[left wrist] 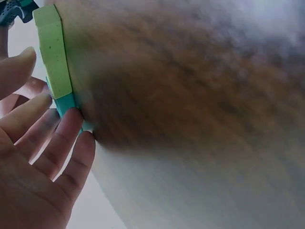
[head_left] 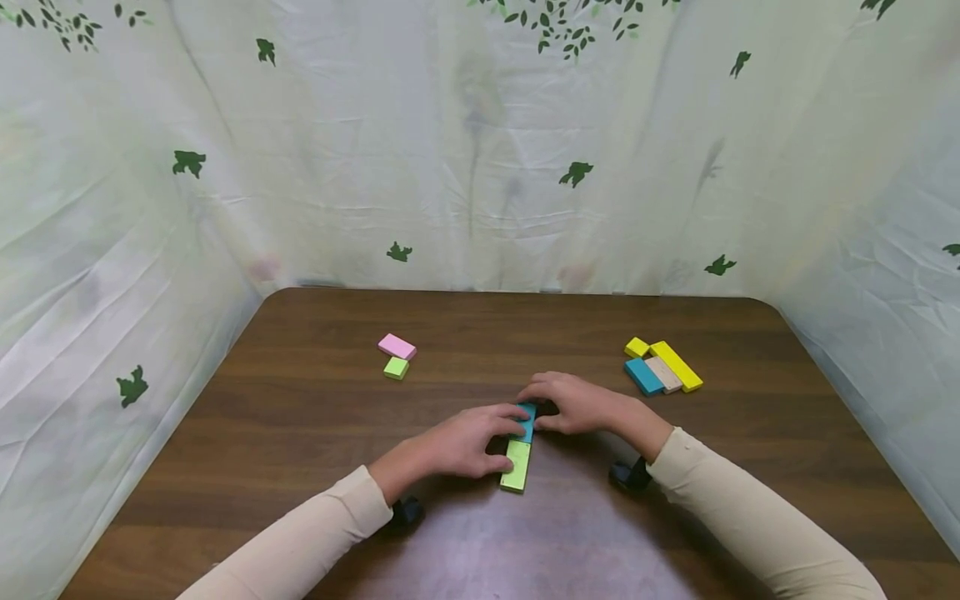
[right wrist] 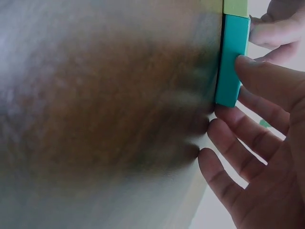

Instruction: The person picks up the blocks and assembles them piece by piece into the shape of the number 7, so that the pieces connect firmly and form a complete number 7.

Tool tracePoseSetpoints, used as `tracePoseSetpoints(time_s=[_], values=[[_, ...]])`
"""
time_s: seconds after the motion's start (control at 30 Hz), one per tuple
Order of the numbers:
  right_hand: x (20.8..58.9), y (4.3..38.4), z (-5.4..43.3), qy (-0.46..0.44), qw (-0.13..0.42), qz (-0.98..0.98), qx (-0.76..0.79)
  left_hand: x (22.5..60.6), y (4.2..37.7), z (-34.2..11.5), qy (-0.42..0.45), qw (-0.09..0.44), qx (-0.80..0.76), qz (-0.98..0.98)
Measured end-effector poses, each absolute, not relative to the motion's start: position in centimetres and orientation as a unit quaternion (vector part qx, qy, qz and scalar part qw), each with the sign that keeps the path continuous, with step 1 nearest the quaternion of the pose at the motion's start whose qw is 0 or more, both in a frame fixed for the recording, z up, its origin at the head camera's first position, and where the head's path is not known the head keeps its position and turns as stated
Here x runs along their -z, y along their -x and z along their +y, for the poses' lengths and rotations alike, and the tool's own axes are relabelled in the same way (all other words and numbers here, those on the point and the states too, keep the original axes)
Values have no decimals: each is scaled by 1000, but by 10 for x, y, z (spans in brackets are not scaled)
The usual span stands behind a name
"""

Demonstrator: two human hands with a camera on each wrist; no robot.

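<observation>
A light green block (head_left: 516,467) and a blue block (head_left: 528,423) lie end to end in a line on the table, their short ends meeting. My left hand (head_left: 468,442) reaches in from the left; its fingers rest at the blue block and its thumb is by the green one. In the left wrist view, its fingers are extended and spread along the blocks. From the right, my right hand (head_left: 573,404) holds the blue block near its far end. The right wrist view shows the thumb against the blue block (right wrist: 232,62) and fingertips around its end.
Farther back on the left, a pink block (head_left: 397,347) lies beside a small green block (head_left: 396,368). Back right, a small yellow block (head_left: 637,347), a blue block (head_left: 643,377), a beige block (head_left: 664,375) and a long yellow block (head_left: 677,367) sit together on the wooden table (head_left: 480,333).
</observation>
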State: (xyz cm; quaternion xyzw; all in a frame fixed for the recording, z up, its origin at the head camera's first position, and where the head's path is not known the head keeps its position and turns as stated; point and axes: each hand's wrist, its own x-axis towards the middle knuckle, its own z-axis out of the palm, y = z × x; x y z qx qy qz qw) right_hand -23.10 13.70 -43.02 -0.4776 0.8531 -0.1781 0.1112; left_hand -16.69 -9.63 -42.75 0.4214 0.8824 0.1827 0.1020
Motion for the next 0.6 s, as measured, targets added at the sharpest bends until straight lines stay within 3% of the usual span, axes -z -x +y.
tracePoseSetpoints(time_s=[0.6], values=[[430,231,138,480,111,852,176,429,168,-93,-414,106,-169,888]])
